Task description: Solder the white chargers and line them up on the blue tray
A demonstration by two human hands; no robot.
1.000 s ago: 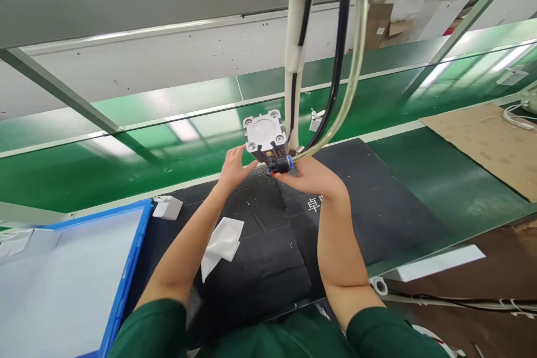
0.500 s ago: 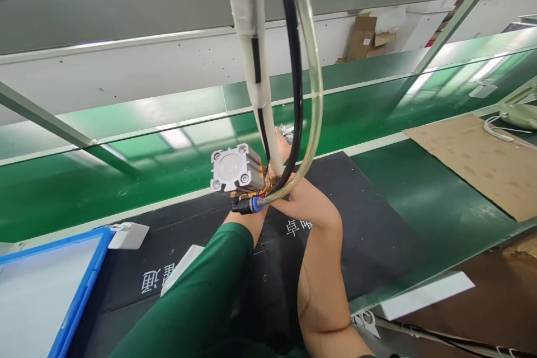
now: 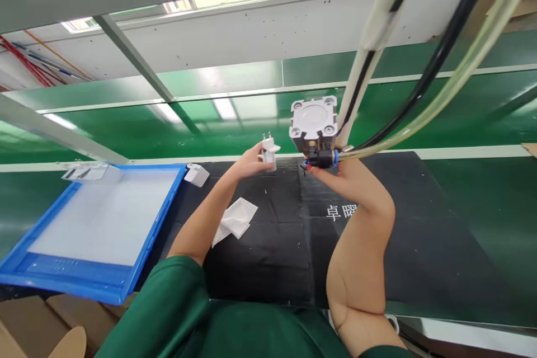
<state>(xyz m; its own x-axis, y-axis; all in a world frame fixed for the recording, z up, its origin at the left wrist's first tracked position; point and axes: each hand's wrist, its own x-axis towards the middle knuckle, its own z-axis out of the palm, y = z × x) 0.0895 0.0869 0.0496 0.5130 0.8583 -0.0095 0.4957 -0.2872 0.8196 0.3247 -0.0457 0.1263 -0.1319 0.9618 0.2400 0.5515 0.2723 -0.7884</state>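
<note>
My left hand [image 3: 250, 161] is closed around a white plug adapter [image 3: 269, 156], whose two metal pins point up and away from me. To its right, my right hand [image 3: 342, 179] grips a hand-held pneumatic tool [image 3: 314, 126] with a square silver air cylinder. Most of its fingers are hidden behind the cylinder; the thumb shows beneath. A black fitting with a blue collar joins the tool to a clear hose [image 3: 419, 128], beside a black hose and a pale wrapped tube. The adapter and tool are apart, both above the black mat [image 3: 268, 251].
A blue-rimmed tray [image 3: 153, 235] with a white sheet lies at left, a clear plastic holder [image 3: 92, 172] on its far edge. A small white block [image 3: 196, 175] sits beside it. Crumpled white paper [image 3: 237, 217] rests on the mat. Cardboard boxes [image 3: 37, 324] stand below left.
The view has swung left. My left hand, earlier hidden behind the tool, is now out to its left with the adapter. My right hand stays at the tool.
</note>
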